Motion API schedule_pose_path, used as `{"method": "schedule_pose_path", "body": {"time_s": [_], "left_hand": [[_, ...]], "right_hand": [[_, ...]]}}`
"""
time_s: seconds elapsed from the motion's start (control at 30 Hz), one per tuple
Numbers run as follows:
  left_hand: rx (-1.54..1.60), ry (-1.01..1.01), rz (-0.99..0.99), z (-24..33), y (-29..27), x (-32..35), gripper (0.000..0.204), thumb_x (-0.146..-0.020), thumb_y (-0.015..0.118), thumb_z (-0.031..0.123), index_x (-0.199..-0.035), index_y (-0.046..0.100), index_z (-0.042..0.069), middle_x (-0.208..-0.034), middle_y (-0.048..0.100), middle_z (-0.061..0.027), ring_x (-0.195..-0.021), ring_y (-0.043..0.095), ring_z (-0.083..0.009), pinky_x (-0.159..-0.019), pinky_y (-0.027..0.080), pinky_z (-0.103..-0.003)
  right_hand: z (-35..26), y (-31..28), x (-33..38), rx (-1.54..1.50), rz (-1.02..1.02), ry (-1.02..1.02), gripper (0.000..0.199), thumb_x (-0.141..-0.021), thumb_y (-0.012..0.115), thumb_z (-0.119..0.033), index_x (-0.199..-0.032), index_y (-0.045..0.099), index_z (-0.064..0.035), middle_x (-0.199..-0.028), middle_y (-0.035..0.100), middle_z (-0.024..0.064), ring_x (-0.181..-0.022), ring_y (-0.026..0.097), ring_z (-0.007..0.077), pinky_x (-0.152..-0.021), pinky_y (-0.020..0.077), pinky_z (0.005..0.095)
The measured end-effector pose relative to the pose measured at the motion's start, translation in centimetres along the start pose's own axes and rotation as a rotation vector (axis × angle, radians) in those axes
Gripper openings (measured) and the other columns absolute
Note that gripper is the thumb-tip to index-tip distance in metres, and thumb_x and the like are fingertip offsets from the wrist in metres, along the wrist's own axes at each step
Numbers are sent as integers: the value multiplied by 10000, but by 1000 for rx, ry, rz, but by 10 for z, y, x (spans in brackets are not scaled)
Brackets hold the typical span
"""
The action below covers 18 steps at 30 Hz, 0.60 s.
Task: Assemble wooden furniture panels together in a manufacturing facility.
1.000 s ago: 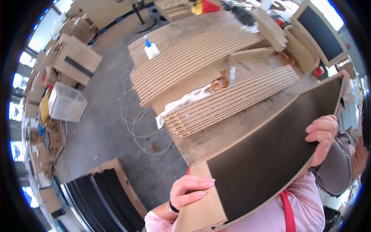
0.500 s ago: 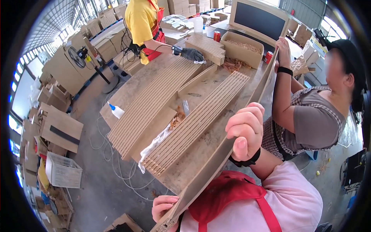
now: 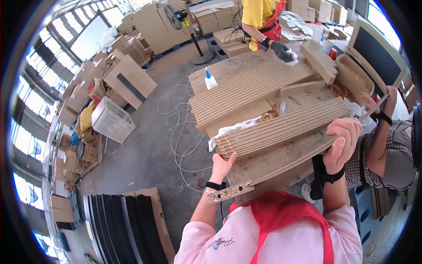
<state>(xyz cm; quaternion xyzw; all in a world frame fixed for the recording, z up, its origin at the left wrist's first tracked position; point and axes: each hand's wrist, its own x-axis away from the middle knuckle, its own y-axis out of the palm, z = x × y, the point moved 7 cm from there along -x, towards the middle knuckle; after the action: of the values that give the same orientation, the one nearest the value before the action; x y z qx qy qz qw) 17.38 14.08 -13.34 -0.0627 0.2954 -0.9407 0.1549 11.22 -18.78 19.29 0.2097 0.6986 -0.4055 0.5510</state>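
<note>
A long wooden panel (image 3: 281, 169) lies edge-up in front of my chest, its near end showing rough chipboard and dark drilled holes. My right hand (image 3: 343, 143) is closed around its upper edge, and a co-worker's hands (image 3: 387, 103) are at its far end. Past the panel's near end is my left hand (image 3: 223, 167), thumb and fingers apart, at the near corner of a stack of slotted wooden strips (image 3: 281, 127). Whether it presses on the stack is hard to tell. My left forearm passes behind the panel's end.
A wider row of strips (image 3: 250, 94), a glue bottle (image 3: 210, 80) and a white cloth (image 3: 233, 127) are on the table. Across it, another worker's gloved hand (image 3: 282, 52) holds something white. Cables (image 3: 176, 132) cross the floor; dark boards (image 3: 127, 229) stand lower left.
My view has swung, shifting the scene rightward. My left hand has let go of the panel's near end and moved over to the strip stack. My right hand keeps its hold.
</note>
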Motion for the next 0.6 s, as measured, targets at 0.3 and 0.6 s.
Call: {"method": "schedule_pose_path", "body": {"time_s": [0.3,0.6], "left_hand": [[-30,31,92,-53,31,-10,666,-855,608,546,-902,605,-118,-831,636,-263,-737,627,-423,-695,526,-446],[-285,-18,-75,-25,-30,40,555,-956,459,478,-815,621,-35,-814,647,-263,-805,629,-437,-722,499,-493]], "right_hand": [[-8,-5,0,-21,-15,2,319,-945,367,-260,-766,534,-56,-801,575,86,-786,528,270,-822,382,407],[-5,-7,0,-15,-31,10,365,-960,324,-296,-789,534,-52,-805,569,103,-765,519,272,-801,378,420]]}}
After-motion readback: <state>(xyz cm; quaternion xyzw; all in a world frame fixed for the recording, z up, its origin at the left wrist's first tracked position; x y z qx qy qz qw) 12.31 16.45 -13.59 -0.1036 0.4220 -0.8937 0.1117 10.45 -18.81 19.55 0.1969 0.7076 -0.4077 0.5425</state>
